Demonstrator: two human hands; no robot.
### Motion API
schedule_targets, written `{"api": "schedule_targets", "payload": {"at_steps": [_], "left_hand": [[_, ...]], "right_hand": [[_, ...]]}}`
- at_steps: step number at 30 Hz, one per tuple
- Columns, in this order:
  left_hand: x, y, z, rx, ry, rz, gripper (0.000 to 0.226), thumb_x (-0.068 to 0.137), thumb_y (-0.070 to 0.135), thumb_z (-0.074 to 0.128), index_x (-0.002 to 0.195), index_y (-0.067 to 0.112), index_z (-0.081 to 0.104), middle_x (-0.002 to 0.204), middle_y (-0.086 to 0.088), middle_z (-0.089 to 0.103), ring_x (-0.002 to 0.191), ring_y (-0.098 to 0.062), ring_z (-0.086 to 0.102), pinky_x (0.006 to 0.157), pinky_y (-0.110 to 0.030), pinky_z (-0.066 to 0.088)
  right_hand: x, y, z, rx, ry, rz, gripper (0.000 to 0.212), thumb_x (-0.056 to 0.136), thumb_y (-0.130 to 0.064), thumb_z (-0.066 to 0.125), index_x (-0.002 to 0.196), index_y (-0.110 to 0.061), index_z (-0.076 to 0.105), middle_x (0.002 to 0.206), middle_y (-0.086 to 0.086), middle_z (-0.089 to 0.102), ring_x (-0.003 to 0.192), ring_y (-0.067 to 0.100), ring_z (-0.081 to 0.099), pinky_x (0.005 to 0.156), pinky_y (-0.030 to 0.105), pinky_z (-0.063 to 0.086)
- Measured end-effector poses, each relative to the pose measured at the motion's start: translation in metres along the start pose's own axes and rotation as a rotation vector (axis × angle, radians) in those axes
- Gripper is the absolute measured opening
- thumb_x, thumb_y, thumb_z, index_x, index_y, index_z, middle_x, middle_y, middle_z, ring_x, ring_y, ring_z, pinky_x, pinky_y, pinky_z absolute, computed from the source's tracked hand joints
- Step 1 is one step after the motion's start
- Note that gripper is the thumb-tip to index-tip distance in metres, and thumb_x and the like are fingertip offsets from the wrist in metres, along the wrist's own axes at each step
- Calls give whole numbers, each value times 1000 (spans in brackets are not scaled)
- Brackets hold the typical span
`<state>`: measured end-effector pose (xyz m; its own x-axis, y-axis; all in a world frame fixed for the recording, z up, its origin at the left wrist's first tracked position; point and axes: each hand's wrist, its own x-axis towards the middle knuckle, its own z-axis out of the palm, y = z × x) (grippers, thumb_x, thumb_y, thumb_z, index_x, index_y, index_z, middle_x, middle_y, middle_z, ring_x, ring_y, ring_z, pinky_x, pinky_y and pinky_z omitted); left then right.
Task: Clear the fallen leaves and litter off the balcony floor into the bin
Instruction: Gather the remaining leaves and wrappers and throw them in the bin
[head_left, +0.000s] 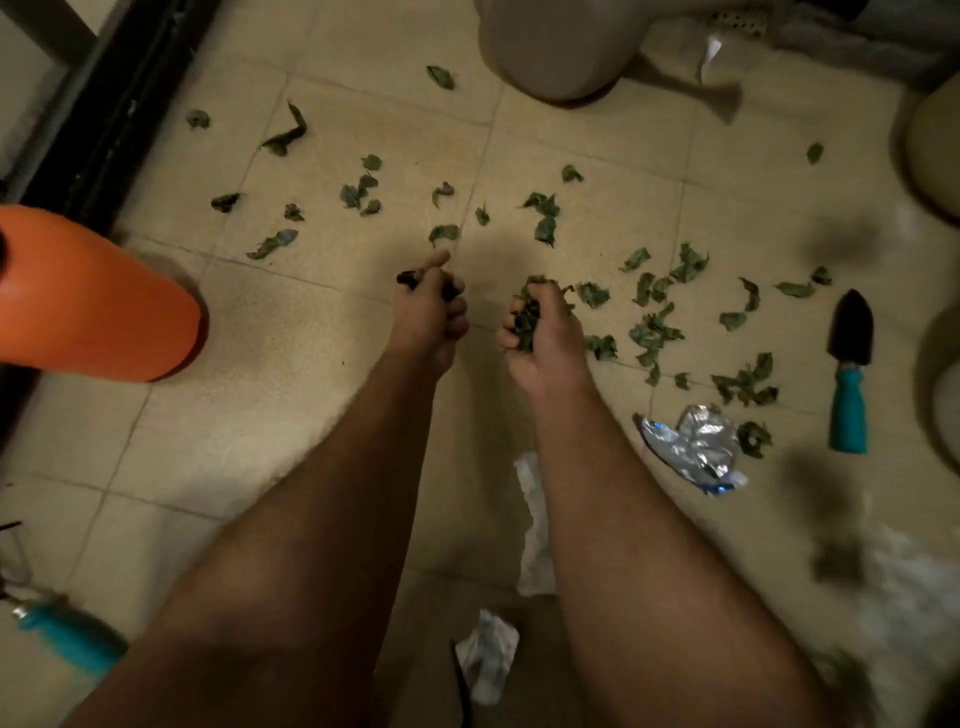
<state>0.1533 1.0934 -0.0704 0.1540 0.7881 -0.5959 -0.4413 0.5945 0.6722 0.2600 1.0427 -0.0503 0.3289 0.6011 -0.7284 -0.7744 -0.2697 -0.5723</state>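
Several green leaves (652, 330) lie scattered over the beige tiled floor (322, 395), mostly ahead and to the right of my hands. My right hand (540, 332) is closed on a bunch of green leaves (530, 312) just above the floor. My left hand (428, 312) is closed on a few dark leaf bits, its forefinger pointing forward. A crumpled silver foil wrapper (693, 449) lies at the right, and white paper scraps (535, 525) lie beside my right forearm. The orange bin (93, 301) stands at the left edge.
A garden trowel with a teal handle (849, 374) lies at the right. Grey pots (561, 47) stand at the top and right edge. A black door frame (104, 114) runs along the left. Another teal-handled tool (72, 636) lies at bottom left.
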Motion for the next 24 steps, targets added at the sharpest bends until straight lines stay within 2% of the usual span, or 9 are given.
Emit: {"api": "schedule_targets", "payload": {"at_steps": [4, 6, 12, 18, 21, 24], "left_hand": [[-85, 32, 21, -241, 52, -172, 12, 102, 16, 42, 95, 16, 51, 61, 4, 40, 38, -3, 25, 32, -14, 21], [-131, 60, 31, -317, 59, -226, 16, 102, 21, 43, 89, 16, 51, 57, 6, 38, 37, -3, 23, 30, -14, 19], [-311, 209, 65, -457, 192, -239, 36, 102, 40, 44, 72, 21, 43, 49, 8, 35, 33, -2, 22, 28, -13, 15], [-499, 329, 108, -471, 302, -91, 37, 103, 38, 42, 71, 21, 37, 49, 5, 37, 31, -1, 21, 27, -12, 16], [-574, 362, 120, -515, 312, 55, 28, 105, 30, 39, 80, 19, 43, 58, 4, 37, 32, -1, 24, 27, -13, 18], [-648, 365, 124, -563, 328, 147, 13, 103, 20, 43, 92, 17, 51, 62, 4, 37, 34, -1, 26, 29, -13, 19]], "right_hand": [[-82, -17, 21, -3, 4, 78, 21, 98, -13, 47, 77, -12, 46, 63, 4, 44, 44, 14, 42, 38, 23, 28], [-129, -29, 34, 5, -6, 120, 22, 98, -12, 46, 76, -12, 43, 64, 5, 42, 44, 14, 42, 37, 23, 28], [-314, -110, 110, -50, -99, 224, 18, 98, -11, 44, 80, -13, 46, 70, 5, 49, 49, 11, 47, 38, 21, 29], [-499, -206, 180, -320, -343, 271, 18, 98, -9, 41, 82, -13, 47, 75, 4, 59, 50, 9, 48, 39, 19, 30], [-574, -231, 195, -479, -460, 263, 20, 97, -5, 41, 79, -12, 48, 71, 5, 57, 49, 9, 46, 38, 19, 28], [-639, -237, 193, -603, -576, 264, 21, 94, -3, 41, 77, -12, 49, 68, 4, 52, 46, 10, 45, 37, 19, 27]]}}
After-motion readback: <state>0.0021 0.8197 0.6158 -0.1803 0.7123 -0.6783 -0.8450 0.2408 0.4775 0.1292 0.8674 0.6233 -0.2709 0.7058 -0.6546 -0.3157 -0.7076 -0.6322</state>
